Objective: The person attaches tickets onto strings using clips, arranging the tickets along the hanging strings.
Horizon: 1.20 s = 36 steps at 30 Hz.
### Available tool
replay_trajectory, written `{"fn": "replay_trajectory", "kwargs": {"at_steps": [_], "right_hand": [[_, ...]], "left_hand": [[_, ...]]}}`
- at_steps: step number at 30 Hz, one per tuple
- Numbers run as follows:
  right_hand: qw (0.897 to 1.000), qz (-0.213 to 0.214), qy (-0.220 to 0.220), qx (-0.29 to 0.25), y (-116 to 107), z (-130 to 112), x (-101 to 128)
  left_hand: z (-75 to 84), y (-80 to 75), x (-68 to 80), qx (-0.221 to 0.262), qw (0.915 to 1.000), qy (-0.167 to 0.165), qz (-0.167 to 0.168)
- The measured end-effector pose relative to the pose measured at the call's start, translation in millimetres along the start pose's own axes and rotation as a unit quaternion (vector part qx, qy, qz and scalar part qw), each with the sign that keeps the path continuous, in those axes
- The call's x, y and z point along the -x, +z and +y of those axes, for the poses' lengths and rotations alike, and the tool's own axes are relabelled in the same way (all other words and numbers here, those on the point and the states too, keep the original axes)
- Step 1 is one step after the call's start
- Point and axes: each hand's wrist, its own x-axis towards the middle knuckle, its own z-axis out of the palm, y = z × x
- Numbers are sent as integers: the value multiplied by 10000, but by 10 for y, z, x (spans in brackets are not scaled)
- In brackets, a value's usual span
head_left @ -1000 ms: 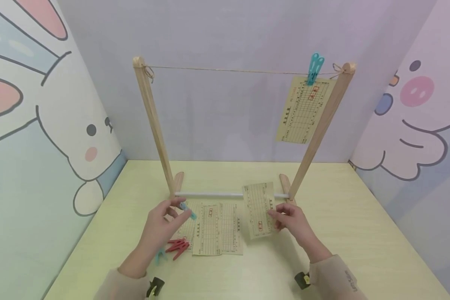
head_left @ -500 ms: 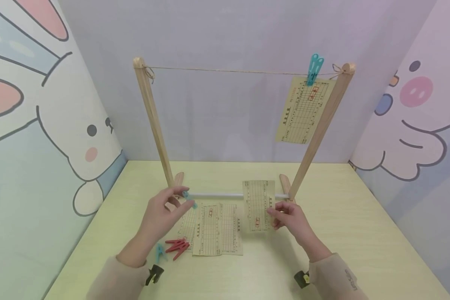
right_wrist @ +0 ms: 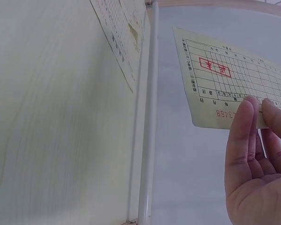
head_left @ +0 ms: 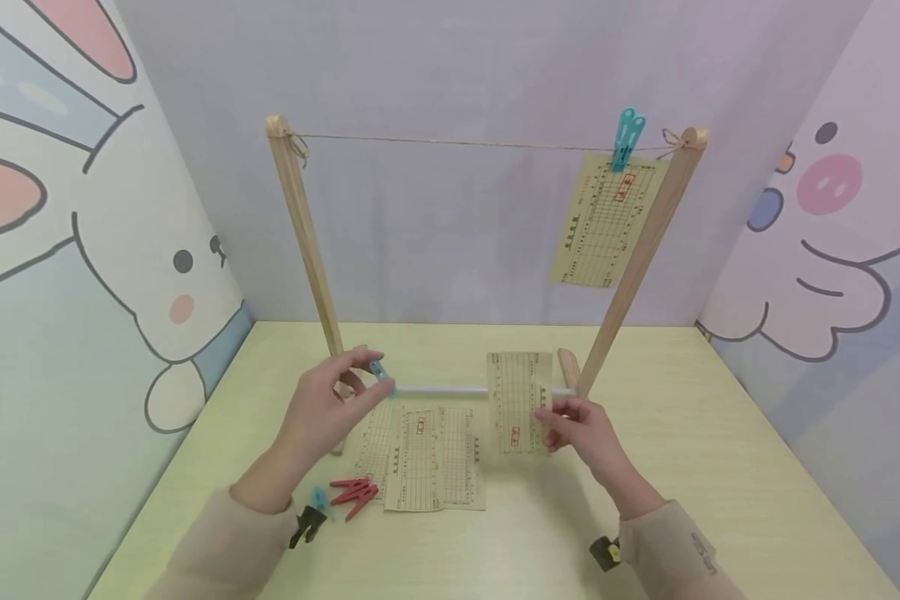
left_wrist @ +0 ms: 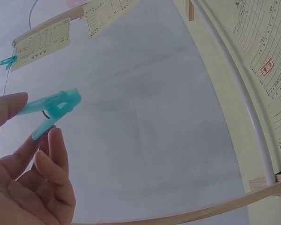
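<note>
My left hand (head_left: 332,400) pinches a teal clothespin (left_wrist: 61,104) by its two handles, thumb on one side and fingers on the other. In my right hand (head_left: 583,427) a yellowish printed slip with a red stamp (head_left: 519,392) is held by its right edge, raised upright above the table. The right wrist view shows the slip (right_wrist: 210,86) pinched between thumb and fingertips. Overhead, a string (head_left: 450,142) runs between two wooden posts. A similar slip (head_left: 603,225) hangs at its right end under another teal clothespin (head_left: 627,140).
Several more slips (head_left: 420,467) lie overlapping on the table (head_left: 495,550). Left of them lie red clothespins (head_left: 356,493) and a teal clothespin (head_left: 318,498). A white rod (head_left: 442,390) joins the bases of the left post (head_left: 307,250) and right post (head_left: 633,275).
My left hand has risen and shifted slightly right with the teal clothespin. The slip in my right hand has moved up a little and straightened from a slight tilt.
</note>
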Motion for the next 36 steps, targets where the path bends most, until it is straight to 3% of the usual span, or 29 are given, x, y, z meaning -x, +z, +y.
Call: {"fn": "replay_trajectory", "kwargs": {"at_steps": [7, 16, 28, 36], "right_hand": [[9999, 52, -99, -59, 5, -32, -19], [9994, 230, -234, -119, -4, -135, -28], [9988, 337, -367, -28, -54, -286, -60], [9984, 282, -483, -26, -65, -393, -59]], "left_hand": [[63, -34, -66, -105, 9999, 48, -72], [193, -101, -157, -301, 9988, 376, 47], [356, -169, -337, -385, 9915, 1236, 125], [500, -224, -427, -327, 9915, 1260, 74]]}}
